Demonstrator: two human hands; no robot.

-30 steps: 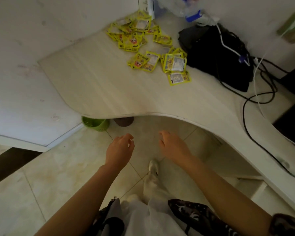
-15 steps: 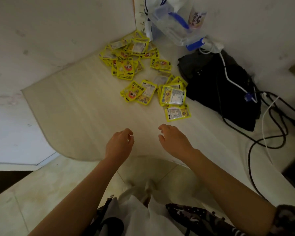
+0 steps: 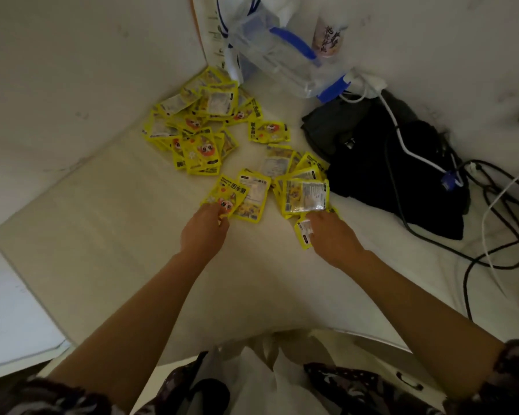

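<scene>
— Your left grip (image 3: 204, 232) rests on the near corner of the front packet (image 3: 229, 191), about midway between the far corner of the worktop (image 3: 102, 235) and its near curved edge. The fingertips are hidden under the hand, so I cannot tell whether you pinch it or only touch it

— Same with your right grip (image 3: 333, 238): it lies on a small packet (image 3: 302, 235) nearer the worktop's right edge, and I cannot tell whether it is closed on it

— The risk is the overlap. The front packet lies partly on its neighbour, and the cluster (image 3: 304, 194) just beyond your right grip is fanned like cards; lift one by a corner and you may drag others along or flick some off the near edge

— They look like flat, glossy sachets, yellow with an orange cartoon figure on one face and a pale printed panel on the other, so thin and slick that a light pinch may slip

— Mind the black bag (image 3: 396, 166) and cables (image 3: 492, 235) just beside that cluster: a wide sweep of your right arm could snag a lead

— And the main heap (image 3: 198, 130) sits in the far corner by the clear plastic bag (image 3: 276, 64)
</scene>
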